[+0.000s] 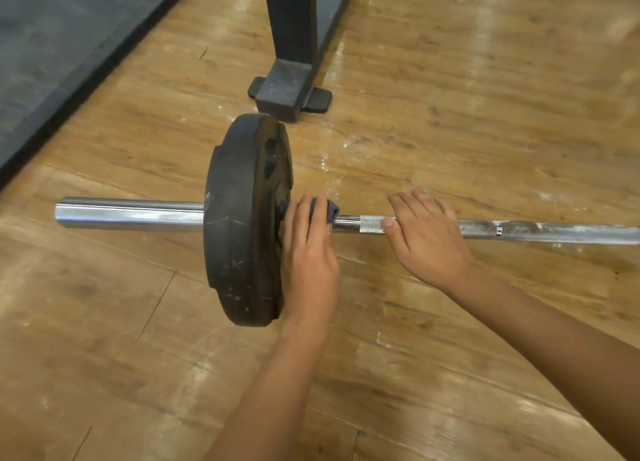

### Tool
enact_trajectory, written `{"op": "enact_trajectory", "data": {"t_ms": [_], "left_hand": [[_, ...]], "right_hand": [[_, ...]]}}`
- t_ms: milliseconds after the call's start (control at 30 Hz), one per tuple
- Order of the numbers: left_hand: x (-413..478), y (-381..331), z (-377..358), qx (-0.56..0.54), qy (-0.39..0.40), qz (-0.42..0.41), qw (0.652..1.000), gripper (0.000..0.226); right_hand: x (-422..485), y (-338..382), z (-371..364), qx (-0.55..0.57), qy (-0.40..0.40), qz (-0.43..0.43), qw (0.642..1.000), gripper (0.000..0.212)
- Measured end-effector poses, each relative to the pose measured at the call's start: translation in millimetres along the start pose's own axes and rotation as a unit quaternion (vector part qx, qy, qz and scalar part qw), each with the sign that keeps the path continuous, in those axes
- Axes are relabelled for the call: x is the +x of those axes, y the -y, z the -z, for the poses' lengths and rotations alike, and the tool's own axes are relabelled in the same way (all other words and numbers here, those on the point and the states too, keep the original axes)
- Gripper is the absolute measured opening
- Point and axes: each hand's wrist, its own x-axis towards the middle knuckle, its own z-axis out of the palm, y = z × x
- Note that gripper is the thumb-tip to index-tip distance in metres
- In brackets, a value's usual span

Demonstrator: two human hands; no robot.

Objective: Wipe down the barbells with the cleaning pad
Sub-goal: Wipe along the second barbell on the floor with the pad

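Observation:
A steel barbell (540, 231) lies across the wooden floor, running left to right. A black weight plate (239, 225) stands on its left sleeve, whose bare end (128, 214) sticks out to the left. My left hand (310, 249) wraps a dark blue cleaning pad (330, 209) around the bar, right against the plate's inner face. My right hand (424, 235) lies over the knurled part of the bar just to the right, thumb on the near side, fingers draped over the top.
A black metal rack post with a square foot (287, 89) stands just behind the plate. A dark rubber mat (52, 44) covers the far left. Wooden floor (450, 96) stretches to the right and in front of the bar.

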Motion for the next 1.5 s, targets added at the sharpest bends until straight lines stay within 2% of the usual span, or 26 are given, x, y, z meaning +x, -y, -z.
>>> {"op": "enact_trajectory", "data": {"t_ms": [200, 333, 434, 534, 700, 900, 1101, 1334, 1501], "left_hand": [[43, 1, -9, -0.006, 0.015, -0.017, 1.000, 0.042], [8, 1, -11, -0.038, -0.001, -0.003, 0.999, 0.045], [7, 8, -12, -0.047, -0.011, -0.033, 0.998, 0.046], [33, 8, -13, -0.040, -0.004, -0.030, 0.999, 0.044], [5, 10, -9, -0.043, 0.002, -0.040, 0.998, 0.046], [49, -1, -12, -0.009, 0.013, -0.042, 0.999, 0.043], [4, -3, -5, -0.036, -0.024, 0.003, 0.999, 0.043], [-9, -3, -5, -0.033, -0.063, -0.017, 0.997, 0.040], [-31, -4, -13, -0.026, -0.109, -0.016, 0.994, 0.042]], "right_hand": [[11, 0, 0, 0.001, 0.005, -0.009, 1.000, 0.063], [18, -3, 1, 0.004, 0.016, -0.007, 1.000, 0.066], [21, -3, 1, 0.005, 0.009, -0.001, 1.000, 0.067], [23, -6, 0, 0.002, 0.016, 0.007, 1.000, 0.068], [21, -5, -2, -0.008, 0.016, -0.006, 1.000, 0.071], [12, 2, -4, 0.009, 0.003, -0.025, 1.000, 0.071], [-10, 12, -6, 0.011, -0.011, -0.034, 0.999, 0.063], [-57, 34, -15, 0.031, -0.059, -0.072, 0.995, 0.048], [-77, 45, -19, 0.027, -0.048, -0.092, 0.994, 0.055]]}}
